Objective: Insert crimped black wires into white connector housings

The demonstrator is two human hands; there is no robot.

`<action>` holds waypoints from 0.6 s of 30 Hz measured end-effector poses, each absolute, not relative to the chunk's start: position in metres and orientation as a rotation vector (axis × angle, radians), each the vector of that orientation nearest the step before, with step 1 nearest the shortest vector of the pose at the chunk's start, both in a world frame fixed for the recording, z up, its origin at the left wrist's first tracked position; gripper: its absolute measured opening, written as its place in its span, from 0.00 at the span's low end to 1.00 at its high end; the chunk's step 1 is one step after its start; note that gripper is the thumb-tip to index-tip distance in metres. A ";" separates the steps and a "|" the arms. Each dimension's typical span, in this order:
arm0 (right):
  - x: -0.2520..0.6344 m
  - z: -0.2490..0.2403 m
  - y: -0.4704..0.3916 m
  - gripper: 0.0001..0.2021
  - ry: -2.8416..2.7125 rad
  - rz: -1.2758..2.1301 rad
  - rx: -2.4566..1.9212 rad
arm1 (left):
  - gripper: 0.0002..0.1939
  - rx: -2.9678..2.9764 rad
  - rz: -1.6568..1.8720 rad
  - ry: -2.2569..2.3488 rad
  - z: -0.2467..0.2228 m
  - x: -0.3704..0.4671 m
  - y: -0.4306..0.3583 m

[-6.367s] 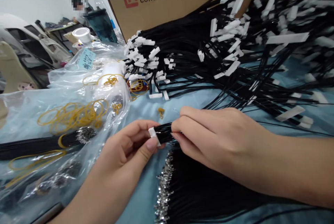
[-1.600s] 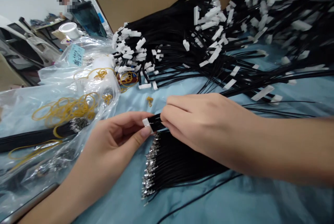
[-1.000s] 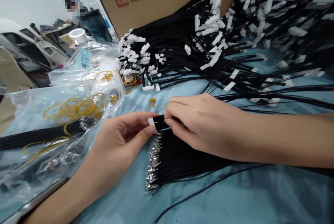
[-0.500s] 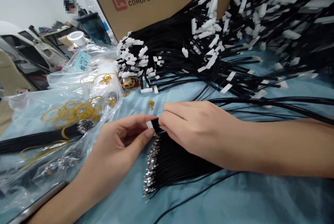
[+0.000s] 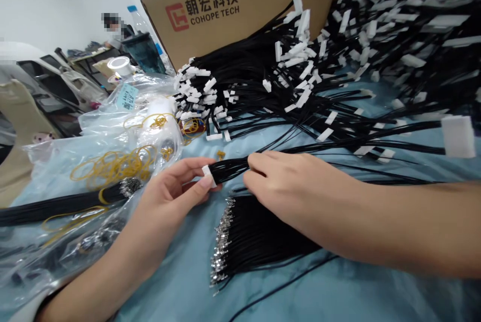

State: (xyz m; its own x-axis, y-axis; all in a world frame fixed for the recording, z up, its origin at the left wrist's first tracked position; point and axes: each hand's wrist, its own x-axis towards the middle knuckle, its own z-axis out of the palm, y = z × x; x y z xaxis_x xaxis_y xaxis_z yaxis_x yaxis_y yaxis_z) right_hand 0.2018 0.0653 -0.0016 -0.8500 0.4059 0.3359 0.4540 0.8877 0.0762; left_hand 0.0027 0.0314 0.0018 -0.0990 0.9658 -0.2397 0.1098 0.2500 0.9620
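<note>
Between the thumb and fingers of my left hand (image 5: 178, 194) is a small white connector (image 5: 208, 176). Black wires (image 5: 229, 168) run out of it to the right. My right hand (image 5: 281, 182) is closed around these wires a short way from the connector, its fingertips partly hidden. The wires continue past it to a larger white connector (image 5: 457, 136) at the right. Below my right hand, a flat row of loose black wires (image 5: 266, 237) lies on the cloth, with bare metal terminals (image 5: 222, 242) lined up at their left ends.
A blue cloth (image 5: 180, 282) covers the table. Finished-looking harnesses (image 5: 244, 61) are heaped before a cardboard box (image 5: 210, 26), with another pile (image 5: 413, 36) at right. Yellow rubber bands (image 5: 116, 167), clear plastic bags (image 5: 101, 126) and a banded wire bundle (image 5: 75, 199) lie left. A person (image 5: 114, 31) is in the background.
Both hands have lifted slightly away from the loose wire row, the left shifting a little left with the connector. More wire now shows between the hands, and the larger white connector has come into view.
</note>
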 end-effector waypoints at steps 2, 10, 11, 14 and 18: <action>0.201 -0.002 0.064 0.13 -2.726 -0.275 -0.615 | 0.11 1.056 1.017 1.471 0.002 0.002 0.031; 0.200 -0.003 0.066 0.10 -2.518 -0.255 -0.631 | 0.13 1.051 0.981 1.471 0.002 0.002 0.029; 0.200 -0.004 0.067 0.10 -2.523 -0.252 -0.628 | 0.13 1.053 0.979 1.470 0.002 0.002 0.029; 0.199 -0.004 0.067 0.09 -2.523 -0.240 -0.636 | 0.12 1.078 0.980 1.438 0.000 0.001 0.029; 0.198 -0.005 0.067 0.08 -2.507 -0.236 -0.663 | 0.11 1.123 0.969 1.425 -0.001 0.001 0.031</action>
